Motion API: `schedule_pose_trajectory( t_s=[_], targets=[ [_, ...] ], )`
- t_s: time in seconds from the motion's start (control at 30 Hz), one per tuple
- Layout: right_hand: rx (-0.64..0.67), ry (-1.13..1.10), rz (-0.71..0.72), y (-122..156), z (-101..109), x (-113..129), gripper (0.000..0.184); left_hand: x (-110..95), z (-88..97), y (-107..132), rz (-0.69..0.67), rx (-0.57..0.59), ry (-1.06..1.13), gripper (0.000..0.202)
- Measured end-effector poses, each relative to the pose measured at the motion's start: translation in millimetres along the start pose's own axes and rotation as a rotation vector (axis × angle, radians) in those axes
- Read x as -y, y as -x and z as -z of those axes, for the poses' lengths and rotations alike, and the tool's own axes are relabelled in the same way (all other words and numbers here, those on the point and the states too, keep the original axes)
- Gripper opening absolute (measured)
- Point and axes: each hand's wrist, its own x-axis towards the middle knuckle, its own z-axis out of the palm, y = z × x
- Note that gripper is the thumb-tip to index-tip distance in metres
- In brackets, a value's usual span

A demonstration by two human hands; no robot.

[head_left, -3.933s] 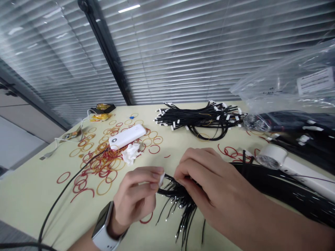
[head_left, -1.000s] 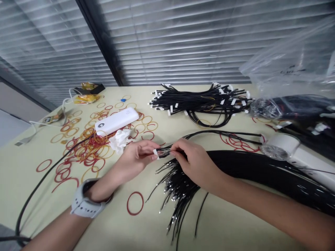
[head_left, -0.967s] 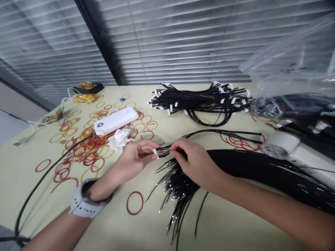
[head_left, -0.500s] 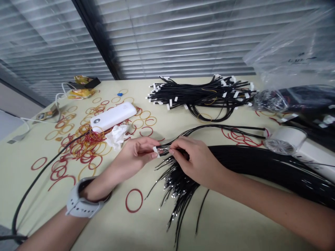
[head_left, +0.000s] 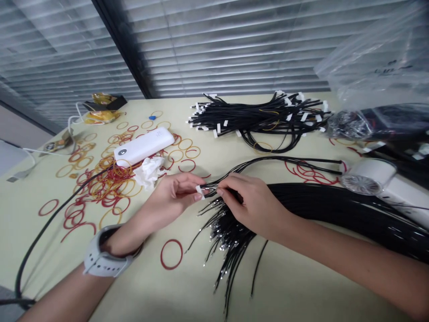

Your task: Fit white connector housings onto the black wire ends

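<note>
My left hand [head_left: 170, 197], with a grey watch on its wrist, pinches a small white connector [head_left: 199, 191] at the ends of a few thin black wires. My right hand [head_left: 250, 203] faces it, thumb and fingers pinched on the same thin wires [head_left: 268, 163], which loop away to the right across the table. Under my right hand lies a thick bundle of loose black wires [head_left: 335, 208] whose shiny tips fan out toward me. A single red rubber band [head_left: 171, 254] lies on the table below my left hand.
A heap of black wires with white connectors [head_left: 258, 118] lies at the back. A white power bank [head_left: 144, 146], a crumpled tissue [head_left: 147, 171] and many red and yellow rubber bands [head_left: 107, 185] cover the left. A white handheld device [head_left: 378, 181] and a clear plastic bag [head_left: 375, 62] sit right. A black cable [head_left: 43, 232] runs off the front left.
Since 3.9 s ago a few wires have been drawn out of the big bundle and stretched between both hands, farther from me. In the last second the hands have barely moved.
</note>
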Motion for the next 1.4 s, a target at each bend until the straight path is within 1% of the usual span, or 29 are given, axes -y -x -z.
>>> schedule_pose_trajectory(
  t_s=[0.17, 0.33, 0.43, 0.53, 0.67, 0.77, 0.83, 0.9, 0.97, 1.03, 1.1, 1.17, 1.27, 1.4],
  targets=[
    [0.002, 0.004, 0.051, 0, -1, -2, 0.019, -2, -3.9, 1, -0.065, -0.029, -0.079, 0.011],
    [0.020, 0.055, 0.109, 1, -2, -3, 0.015, -6, -8.4, 4, -0.032, 0.012, -0.062, 0.011],
    [0.010, 0.049, 0.108, 1, -3, -3, 0.014, -6, -7.9, 4, -0.020, 0.014, -0.043, 0.012],
    [-0.042, -0.013, 0.099, 1, -4, -1, 0.015, -3, -5.1, 2, 0.002, 0.008, 0.018, 0.016],
    [-0.111, -0.082, 0.177, 1, -3, 0, 0.015, -1, -1.9, -1, 0.003, 0.013, 0.058, 0.020],
    [-0.151, -0.072, 0.202, 1, -1, 0, 0.014, -2, -0.7, -1, 0.017, -0.013, 0.057, 0.021],
    [-0.232, -0.034, 0.223, 3, 1, 0, 0.013, -4, 0.1, -1, 0.043, -0.024, 0.037, 0.021],
    [-0.296, -0.014, 0.276, 5, 1, -1, 0.015, -5, 1.1, 0, 0.051, -0.015, 0.019, 0.021],
    [-0.273, -0.034, 0.294, 6, -1, -2, 0.020, -7, 1.8, 0, 0.047, 0.000, 0.011, 0.022],
    [-0.177, -0.057, 0.233, 5, -4, -3, 0.020, -8, 1.9, 1, 0.047, 0.000, 0.008, 0.023],
    [-0.088, -0.048, 0.122, 3, -5, -2, 0.020, -9, 1.4, 1, 0.062, 0.005, -0.003, 0.020],
    [-0.038, -0.034, 0.021, 1, -4, 0, 0.020, -9, 0.8, 2, 0.057, 0.011, -0.001, 0.019],
    [-0.038, -0.053, -0.055, 0, -2, 2, 0.016, -8, -0.2, 3, 0.018, 0.023, -0.013, 0.020],
    [-0.048, -0.054, -0.053, 0, -2, 1, 0.013, -7, -1.6, 3, -0.015, 0.035, -0.051, 0.016]
  ],
)
